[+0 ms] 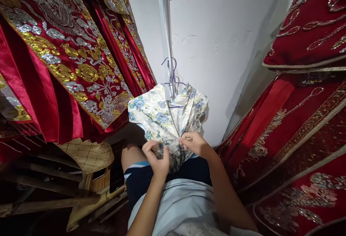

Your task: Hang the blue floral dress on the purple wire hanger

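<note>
A white garment with blue and yellow flowers (pixel 159 115) hangs on a purple hanger (pixel 175 71) in front of the wall, its neck opening facing forward. My right hand (pixel 193 144) pinches the front edge of the garment near the bottom of the neckline. To its left, my left hand (pixel 156 156) is in front of the garment's lower part, thumb and fingers apart, with nothing seen between them. The garment's lower end bunches above my lap and is partly hidden by my hands.
Red costumes with gold and silver embroidery (pixel 86 70) hang at the left, and more red beaded garments (pixel 294 120) at the right. A wooden chair (pixel 94 200) with a quilted cushion (pixel 89 155) stands at lower left. Behind is a pale wall (pixel 216 23) with a strap (pixel 163 16).
</note>
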`<state>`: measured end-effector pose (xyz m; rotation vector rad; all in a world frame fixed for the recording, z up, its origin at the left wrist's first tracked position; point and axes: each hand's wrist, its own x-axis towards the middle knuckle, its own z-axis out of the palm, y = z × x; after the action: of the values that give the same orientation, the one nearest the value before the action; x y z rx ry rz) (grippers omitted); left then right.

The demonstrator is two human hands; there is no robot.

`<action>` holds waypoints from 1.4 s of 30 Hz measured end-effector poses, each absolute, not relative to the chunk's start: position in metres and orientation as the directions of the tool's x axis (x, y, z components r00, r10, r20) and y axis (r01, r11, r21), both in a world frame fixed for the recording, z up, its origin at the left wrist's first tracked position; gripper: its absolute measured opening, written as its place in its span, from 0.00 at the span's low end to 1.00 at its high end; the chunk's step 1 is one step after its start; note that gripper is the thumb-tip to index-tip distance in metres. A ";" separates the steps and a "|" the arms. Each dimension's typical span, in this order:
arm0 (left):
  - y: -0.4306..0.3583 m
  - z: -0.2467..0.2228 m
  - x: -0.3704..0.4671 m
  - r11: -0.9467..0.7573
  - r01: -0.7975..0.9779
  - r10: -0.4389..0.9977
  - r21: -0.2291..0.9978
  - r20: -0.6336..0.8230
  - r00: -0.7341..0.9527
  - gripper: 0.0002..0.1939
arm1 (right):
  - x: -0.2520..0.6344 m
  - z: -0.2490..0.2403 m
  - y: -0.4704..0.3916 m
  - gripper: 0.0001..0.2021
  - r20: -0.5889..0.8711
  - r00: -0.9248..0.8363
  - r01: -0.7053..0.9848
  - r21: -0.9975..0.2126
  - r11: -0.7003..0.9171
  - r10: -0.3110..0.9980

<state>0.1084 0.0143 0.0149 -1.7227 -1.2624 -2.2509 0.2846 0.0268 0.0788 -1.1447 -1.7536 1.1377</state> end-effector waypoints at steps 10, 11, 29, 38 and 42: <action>0.026 0.027 0.125 -0.589 0.331 0.779 0.737 0.627 -0.012 0.06 | 0.270 0.088 0.038 0.15 0.119 -0.293 -0.013 -0.993 0.120 0.949; 0.026 0.025 0.124 -0.586 0.328 0.782 0.741 0.623 -0.008 0.06 | 0.269 0.094 0.044 0.16 0.141 -0.247 -0.069 -0.989 0.128 0.959; 0.047 0.049 0.115 -0.611 0.330 0.773 0.720 0.633 0.049 0.04 | 0.244 0.181 0.091 0.14 0.451 0.066 -0.235 -0.860 0.453 0.890; 0.074 0.192 0.107 -0.813 0.521 0.445 0.261 0.856 0.265 0.10 | 0.247 0.168 0.062 0.13 0.501 0.083 -0.151 -0.848 0.508 0.861; 0.076 0.198 0.110 -0.739 0.663 0.387 0.117 0.880 0.276 0.09 | 0.244 0.169 0.064 0.14 0.531 0.094 -0.103 -0.836 0.539 0.842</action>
<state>0.1099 0.0763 0.1984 -2.2749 -0.9652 -1.4485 0.2439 0.0643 0.1687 -0.7299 -1.2907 0.8023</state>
